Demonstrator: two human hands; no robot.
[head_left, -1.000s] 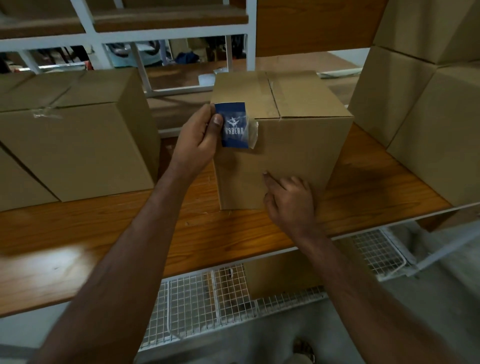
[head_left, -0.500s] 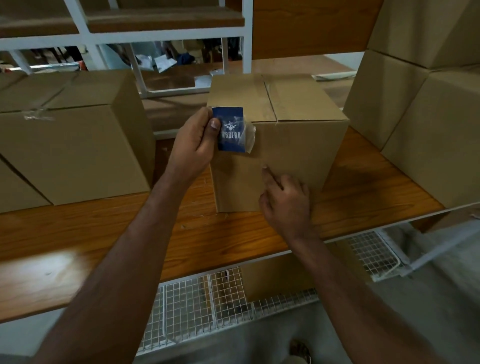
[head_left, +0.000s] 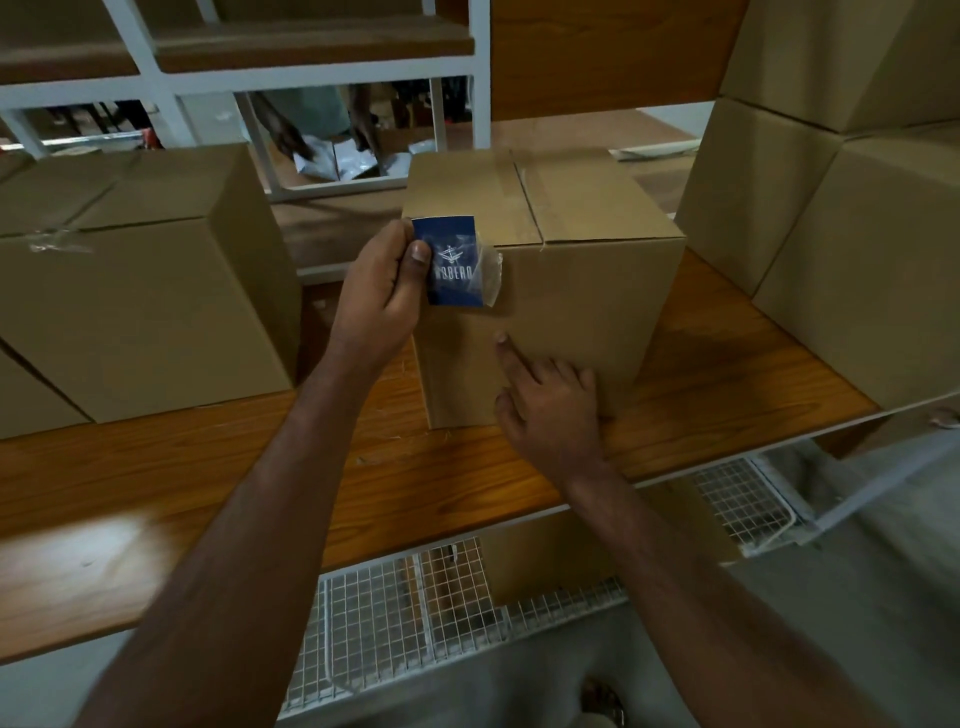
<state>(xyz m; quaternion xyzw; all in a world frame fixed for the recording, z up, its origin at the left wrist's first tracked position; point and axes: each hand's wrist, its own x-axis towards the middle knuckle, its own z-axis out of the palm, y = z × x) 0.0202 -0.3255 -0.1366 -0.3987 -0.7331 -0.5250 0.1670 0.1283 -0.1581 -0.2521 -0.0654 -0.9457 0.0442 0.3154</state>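
Pinching blue label (head_left: 451, 262) by its left edge in left hand (head_left: 379, 296), against upper front of box (head_left: 582, 312) on bench (head_left: 156, 493); pressing box with right hand (head_left: 553, 415), forefinger straight. Light, floppy: likely best held by edges.

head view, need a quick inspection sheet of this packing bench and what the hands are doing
surface: wooden bench, bare in front, faint specks near the box base
job's things: blue label with clear tape on its right edge, held at the upper left front corner of the taped cardboard box; whether it is stuck down cannot be told
clutter: loose tape scrap on the left box
hands: left hand pinches the label; right hand touches the box front with its index finger
cables: nothing seen
surroundings: stacked boxes at right, white rack frame behind, wire mesh shelf below
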